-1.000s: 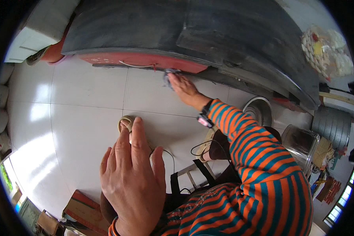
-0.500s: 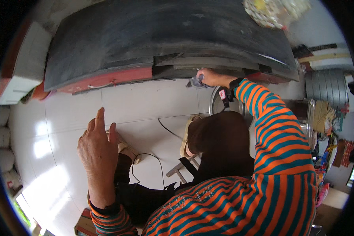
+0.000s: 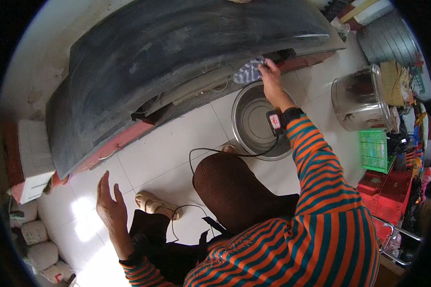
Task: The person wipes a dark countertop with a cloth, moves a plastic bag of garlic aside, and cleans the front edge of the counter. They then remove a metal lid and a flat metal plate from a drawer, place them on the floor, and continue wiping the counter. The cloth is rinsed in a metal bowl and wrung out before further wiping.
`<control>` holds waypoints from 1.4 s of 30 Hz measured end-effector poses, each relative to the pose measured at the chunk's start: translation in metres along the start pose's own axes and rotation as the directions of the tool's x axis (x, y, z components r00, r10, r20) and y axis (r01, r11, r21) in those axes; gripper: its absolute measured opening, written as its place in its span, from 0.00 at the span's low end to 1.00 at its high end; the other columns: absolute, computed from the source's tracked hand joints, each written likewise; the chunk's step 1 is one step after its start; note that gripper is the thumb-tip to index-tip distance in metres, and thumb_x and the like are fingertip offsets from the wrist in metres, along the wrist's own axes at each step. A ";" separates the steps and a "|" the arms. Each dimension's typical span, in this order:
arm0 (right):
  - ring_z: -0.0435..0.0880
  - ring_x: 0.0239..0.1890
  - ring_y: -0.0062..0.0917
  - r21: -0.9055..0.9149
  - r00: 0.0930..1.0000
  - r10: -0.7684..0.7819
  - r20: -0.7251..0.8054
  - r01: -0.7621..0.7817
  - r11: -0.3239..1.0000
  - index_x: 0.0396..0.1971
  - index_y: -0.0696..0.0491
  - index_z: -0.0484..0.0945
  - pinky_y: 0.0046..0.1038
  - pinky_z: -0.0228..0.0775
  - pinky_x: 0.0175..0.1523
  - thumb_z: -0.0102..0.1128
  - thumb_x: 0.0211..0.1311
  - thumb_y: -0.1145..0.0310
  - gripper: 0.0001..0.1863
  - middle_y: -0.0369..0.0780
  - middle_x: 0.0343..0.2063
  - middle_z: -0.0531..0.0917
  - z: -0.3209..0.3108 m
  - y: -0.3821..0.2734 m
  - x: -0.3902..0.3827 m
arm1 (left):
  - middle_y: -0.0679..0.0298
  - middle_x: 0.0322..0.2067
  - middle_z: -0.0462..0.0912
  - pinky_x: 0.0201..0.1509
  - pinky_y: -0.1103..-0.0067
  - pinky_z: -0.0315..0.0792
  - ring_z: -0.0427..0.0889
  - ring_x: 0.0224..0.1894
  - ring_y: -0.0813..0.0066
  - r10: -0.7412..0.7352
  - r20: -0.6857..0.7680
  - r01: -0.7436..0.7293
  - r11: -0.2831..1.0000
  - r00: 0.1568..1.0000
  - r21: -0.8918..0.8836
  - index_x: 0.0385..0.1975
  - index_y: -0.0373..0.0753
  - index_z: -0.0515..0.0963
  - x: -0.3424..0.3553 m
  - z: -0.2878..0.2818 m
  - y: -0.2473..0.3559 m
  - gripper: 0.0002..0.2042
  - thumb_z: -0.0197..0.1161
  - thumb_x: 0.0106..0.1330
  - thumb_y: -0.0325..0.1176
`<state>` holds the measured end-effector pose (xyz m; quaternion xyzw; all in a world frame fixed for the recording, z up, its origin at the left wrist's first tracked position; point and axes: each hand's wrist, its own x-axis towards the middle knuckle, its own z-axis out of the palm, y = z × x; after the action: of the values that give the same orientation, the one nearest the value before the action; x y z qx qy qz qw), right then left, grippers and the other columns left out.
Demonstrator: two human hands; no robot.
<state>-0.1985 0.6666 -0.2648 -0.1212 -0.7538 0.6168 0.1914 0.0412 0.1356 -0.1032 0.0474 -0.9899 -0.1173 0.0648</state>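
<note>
Two metal vessels sit on the floor to my right: a wide steel basin (image 3: 256, 122), which looks to hold nothing, just under my right forearm, and a taller steel pot (image 3: 361, 98) standing apart from it nearer the right wall; I cannot see into the pot. Beyond that pot, a green plastic crate (image 3: 374, 149) and red crates (image 3: 385, 191) are stacked against the clutter at the right edge, their contents too small to tell.

White floor tiles (image 3: 163, 148) run under everything, with a bright patch of light at lower left. A large dark curved panel (image 3: 177, 62), dusty and streaked, with a red strip along its lower edge, lies across the upper half of the view. A white box (image 3: 31, 158) sits at its left end, and pale sacks (image 3: 36, 239) lie below that. A thin black cable (image 3: 215, 155) loops over the tiles past my sandalled foot (image 3: 155, 204).

My right hand (image 3: 272, 79) is closed round a checked blue-and-white cloth (image 3: 249, 72), fingers curled over it and pressing it against the lower edge of the dark panel, just above the basin. A small red device is strapped at that wrist, above the orange-and-teal striped sleeve. My left hand (image 3: 111, 208) hangs over the tiles with fingers spread and loose, holding nothing and touching nothing, near the sandal.
</note>
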 end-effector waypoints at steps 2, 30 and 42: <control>0.83 0.43 0.31 -0.238 0.986 -0.153 -0.063 0.134 0.962 0.50 0.55 0.80 0.37 0.74 0.49 0.63 0.65 0.63 0.17 0.39 0.40 0.84 -0.006 0.012 0.026 | 0.52 0.55 0.81 0.57 0.65 0.78 0.82 0.56 0.52 0.037 0.020 -0.036 0.999 0.999 -0.039 0.60 0.39 0.76 -0.001 0.003 0.005 0.18 0.59 0.69 0.26; 0.67 0.67 0.43 -0.556 0.616 -0.325 0.718 0.788 0.265 0.65 0.56 0.70 0.41 0.57 0.73 0.55 0.60 0.74 0.29 0.45 0.64 0.71 0.156 0.005 -0.095 | 0.50 0.49 0.83 0.49 0.62 0.78 0.84 0.46 0.48 0.079 0.438 -0.021 0.991 0.896 -0.135 0.60 0.40 0.74 -0.021 0.024 0.028 0.21 0.59 0.66 0.27; 0.70 0.66 0.39 -0.005 0.237 -0.383 0.893 0.856 0.517 0.60 0.50 0.76 0.39 0.66 0.69 0.55 0.58 0.80 0.27 0.38 0.63 0.74 0.213 -0.008 -0.141 | 0.50 0.50 0.82 0.51 0.62 0.79 0.83 0.48 0.49 0.012 0.589 0.016 0.999 0.808 -0.042 0.62 0.41 0.72 -0.029 0.022 0.029 0.21 0.59 0.68 0.30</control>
<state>-0.1647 0.4178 -0.3116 0.4557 -0.8575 0.2376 0.0245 0.0644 0.1715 -0.1208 0.0080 -0.9583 -0.1485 -0.2440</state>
